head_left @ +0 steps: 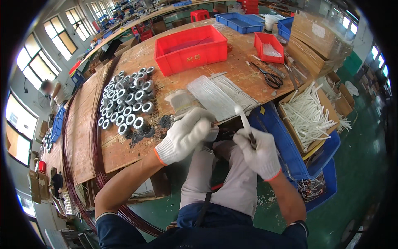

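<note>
Wooden desk fills most of the view. Red bin sits toward its far side. Pile of metal rings on the left part, clear sheet bundle near the front edge. Both hands gloved in white, over the lap: left hand curled around a grey piece, mostly hidden; right hand closed on the dark lower end of a white stick, tip up, tilted left, near the desk edge.
</note>
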A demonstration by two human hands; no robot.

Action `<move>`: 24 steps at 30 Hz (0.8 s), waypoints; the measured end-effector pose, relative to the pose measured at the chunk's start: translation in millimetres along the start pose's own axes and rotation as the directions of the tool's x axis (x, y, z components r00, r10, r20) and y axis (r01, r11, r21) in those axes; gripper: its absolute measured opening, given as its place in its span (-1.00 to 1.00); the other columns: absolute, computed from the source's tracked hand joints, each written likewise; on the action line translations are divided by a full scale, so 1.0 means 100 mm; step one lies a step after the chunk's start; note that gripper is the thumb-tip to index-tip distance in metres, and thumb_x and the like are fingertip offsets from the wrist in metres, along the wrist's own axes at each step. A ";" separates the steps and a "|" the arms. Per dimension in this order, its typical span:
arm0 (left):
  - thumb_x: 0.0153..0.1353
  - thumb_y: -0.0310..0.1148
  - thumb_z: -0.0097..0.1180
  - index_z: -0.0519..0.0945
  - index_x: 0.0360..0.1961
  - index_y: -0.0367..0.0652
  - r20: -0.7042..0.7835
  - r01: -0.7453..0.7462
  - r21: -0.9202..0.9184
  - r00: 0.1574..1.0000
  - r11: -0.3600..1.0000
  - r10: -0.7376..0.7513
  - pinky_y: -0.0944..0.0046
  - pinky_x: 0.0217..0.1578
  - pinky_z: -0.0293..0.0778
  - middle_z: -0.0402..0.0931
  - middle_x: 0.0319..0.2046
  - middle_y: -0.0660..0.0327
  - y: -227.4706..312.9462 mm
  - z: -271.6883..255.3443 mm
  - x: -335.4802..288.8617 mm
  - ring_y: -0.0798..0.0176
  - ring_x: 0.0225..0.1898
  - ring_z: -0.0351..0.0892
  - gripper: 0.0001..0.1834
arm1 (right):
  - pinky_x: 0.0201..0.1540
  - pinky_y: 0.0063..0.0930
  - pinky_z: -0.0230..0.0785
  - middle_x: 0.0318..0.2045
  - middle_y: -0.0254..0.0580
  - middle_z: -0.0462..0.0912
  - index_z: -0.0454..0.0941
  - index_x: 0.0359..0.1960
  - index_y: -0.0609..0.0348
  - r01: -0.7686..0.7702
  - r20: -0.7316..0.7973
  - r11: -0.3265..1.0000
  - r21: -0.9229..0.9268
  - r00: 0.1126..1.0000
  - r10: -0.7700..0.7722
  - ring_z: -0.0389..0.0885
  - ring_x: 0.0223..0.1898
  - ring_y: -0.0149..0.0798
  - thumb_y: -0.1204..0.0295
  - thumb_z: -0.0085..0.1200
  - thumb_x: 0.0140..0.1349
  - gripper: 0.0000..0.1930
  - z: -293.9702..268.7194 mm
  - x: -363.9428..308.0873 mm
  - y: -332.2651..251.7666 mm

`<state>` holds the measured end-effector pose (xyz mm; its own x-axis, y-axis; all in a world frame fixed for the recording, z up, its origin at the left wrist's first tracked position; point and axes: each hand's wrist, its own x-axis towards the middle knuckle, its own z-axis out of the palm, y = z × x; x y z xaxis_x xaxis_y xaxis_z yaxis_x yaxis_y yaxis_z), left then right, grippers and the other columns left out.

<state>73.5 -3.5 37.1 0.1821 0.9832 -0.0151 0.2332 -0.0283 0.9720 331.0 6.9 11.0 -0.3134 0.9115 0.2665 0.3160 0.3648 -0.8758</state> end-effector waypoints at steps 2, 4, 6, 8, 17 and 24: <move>0.28 0.09 0.44 0.49 0.20 -0.22 0.167 -0.450 0.620 0.876 0.643 0.452 0.09 -0.06 0.66 0.57 0.03 -0.05 -0.01 -0.02 0.01 0.05 0.02 0.72 -0.29 | -0.41 -0.23 0.46 -0.49 0.02 0.64 0.74 -0.23 0.14 0.124 0.021 0.973 -0.195 0.992 -0.123 0.66 -0.49 0.04 0.28 0.29 0.40 -0.81 -0.12 0.18 -0.05; 0.03 0.12 0.61 0.59 0.12 -0.21 0.116 -0.304 0.695 0.942 0.651 0.316 0.01 -0.01 0.60 0.57 -0.03 -0.04 0.10 0.07 0.04 -0.06 0.00 0.67 -0.20 | -0.39 -0.10 0.50 -0.45 0.01 0.68 0.76 -0.23 0.07 0.325 -0.003 0.911 -0.253 0.942 -0.337 0.71 -0.39 0.13 0.34 0.30 0.32 -0.89 -0.11 0.32 -0.10; 0.02 0.11 0.61 0.69 -0.06 -0.20 0.123 -0.191 0.830 0.979 0.524 0.162 0.01 -0.04 0.58 0.57 -0.09 0.01 0.14 0.06 0.25 -0.09 -0.07 0.63 -0.34 | -0.31 -0.12 0.51 -0.38 -0.07 0.70 0.73 -0.16 0.09 0.414 0.019 0.818 -0.400 0.896 -0.444 0.71 -0.36 0.09 0.33 0.32 0.29 -0.83 -0.06 0.41 -0.03; 0.10 0.08 0.55 0.69 -0.25 -0.20 0.014 -0.133 0.831 0.976 0.539 0.218 -0.02 -0.06 0.57 0.56 -0.25 0.04 0.13 -0.02 0.37 -0.14 -0.16 0.61 -0.46 | -0.26 -0.12 0.51 -0.33 -0.11 0.69 0.70 -0.12 0.11 0.482 -0.001 0.672 -0.562 0.812 -0.583 0.70 -0.33 0.04 0.30 0.33 0.28 -0.78 0.05 0.50 -0.08; 0.26 0.30 0.31 0.58 0.27 -0.39 -0.256 0.085 0.385 0.967 0.919 0.017 0.17 0.25 0.43 0.68 0.08 -0.04 -0.56 -0.53 0.47 0.12 0.14 0.62 -0.08 | -0.38 -0.19 0.57 -0.26 -0.05 0.76 0.64 0.11 0.24 0.417 0.070 0.884 0.213 0.896 -0.439 0.74 -0.38 0.06 0.30 0.24 0.42 -0.66 1.63 -0.58 0.55; 0.34 0.13 0.28 0.63 0.19 -0.41 -0.364 0.109 0.262 0.932 0.959 -0.006 0.22 0.11 0.52 0.75 -0.07 0.04 -0.59 -0.43 0.36 0.27 -0.03 0.67 -0.26 | -0.42 -0.37 0.62 -0.30 -0.14 0.74 0.65 -0.02 0.30 -0.267 0.206 0.107 0.958 0.895 0.396 0.71 -0.41 -0.30 0.23 -0.09 0.67 -0.63 1.61 -0.66 0.87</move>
<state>24.9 40.9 -10.9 -0.1790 0.9817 0.0651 0.4932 0.0323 0.8693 234.8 -51.9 -147.3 -0.3396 0.9211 -0.1905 -0.7404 -0.3867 -0.5498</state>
